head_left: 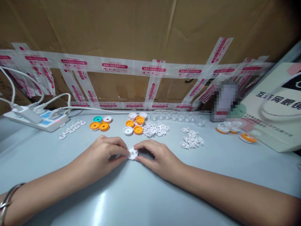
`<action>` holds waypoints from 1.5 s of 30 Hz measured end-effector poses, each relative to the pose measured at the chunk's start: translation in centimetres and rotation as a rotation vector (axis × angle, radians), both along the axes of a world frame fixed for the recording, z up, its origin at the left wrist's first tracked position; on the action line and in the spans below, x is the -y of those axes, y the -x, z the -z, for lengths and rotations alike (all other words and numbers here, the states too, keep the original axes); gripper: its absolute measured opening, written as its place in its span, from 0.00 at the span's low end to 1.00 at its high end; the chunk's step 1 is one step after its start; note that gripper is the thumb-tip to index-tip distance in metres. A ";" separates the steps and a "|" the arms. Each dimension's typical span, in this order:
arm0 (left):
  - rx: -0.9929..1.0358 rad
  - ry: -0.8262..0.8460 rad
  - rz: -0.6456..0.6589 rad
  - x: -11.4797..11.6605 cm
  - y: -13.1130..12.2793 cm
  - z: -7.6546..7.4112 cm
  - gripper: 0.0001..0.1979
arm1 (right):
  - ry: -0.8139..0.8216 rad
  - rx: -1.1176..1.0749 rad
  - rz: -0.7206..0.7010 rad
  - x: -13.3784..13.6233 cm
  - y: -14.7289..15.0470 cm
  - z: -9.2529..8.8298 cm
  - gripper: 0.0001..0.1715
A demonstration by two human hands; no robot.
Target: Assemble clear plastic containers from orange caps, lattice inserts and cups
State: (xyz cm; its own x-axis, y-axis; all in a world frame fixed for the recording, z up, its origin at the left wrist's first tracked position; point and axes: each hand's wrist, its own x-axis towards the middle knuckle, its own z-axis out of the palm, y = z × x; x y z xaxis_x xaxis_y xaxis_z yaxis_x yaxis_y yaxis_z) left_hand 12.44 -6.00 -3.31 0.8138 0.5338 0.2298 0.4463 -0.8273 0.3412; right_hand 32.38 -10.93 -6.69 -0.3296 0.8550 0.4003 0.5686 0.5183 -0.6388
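Note:
Between my two hands, close to the table top, is a small white round plastic part with a raised rim and a small knob inside. My left hand is closed on its left edge with the fingertips and thumb. From the right, my right hand pinches the opposite edge. Just beyond my hands lie orange and white round caps in a cluster, with flat white openwork pieces beside them. A smaller group of orange, white and green caps is behind my left hand.
A power strip with plugged cables stands at the far left, near small white stemmed discs. Clear cups line the back, before a taped cardboard box. More openwork pieces, orange-based clear assemblies and a printed box are right.

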 end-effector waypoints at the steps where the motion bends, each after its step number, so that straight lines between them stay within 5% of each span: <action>1: -0.014 -0.022 0.004 0.1 0.0 0.1 0.11 | -0.002 -0.001 -0.002 0.0 0.0 0.0 0.09; 11: -0.103 -0.185 0.015 0.6 0.1 0.7 0.12 | -0.002 0.007 -0.013 -0.1 0.0 0.1 0.09; 19: -0.089 0.114 -0.035 -1.3 0.8 -2.4 0.10 | -0.018 0.000 -0.017 0.0 0.0 0.2 0.08; 23: -0.330 0.282 -0.085 -3.4 3.0 -4.1 0.06 | -0.041 -0.001 -0.017 0.0 -0.1 0.3 0.08; 34: -0.547 0.318 -0.152 -3.0 3.2 -4.1 0.06 | -0.063 -0.024 -0.030 -0.1 0.0 0.2 0.10; 40: -0.292 0.353 -0.082 -2.2 2.3 -4.3 0.04 | -0.187 -0.151 -0.067 0.1 -0.1 -0.3 0.13; 45: 0.249 0.792 -0.168 0.5 -0.8 -2.7 0.08 | -0.382 -0.215 -0.119 0.5 -0.2 -0.6 0.11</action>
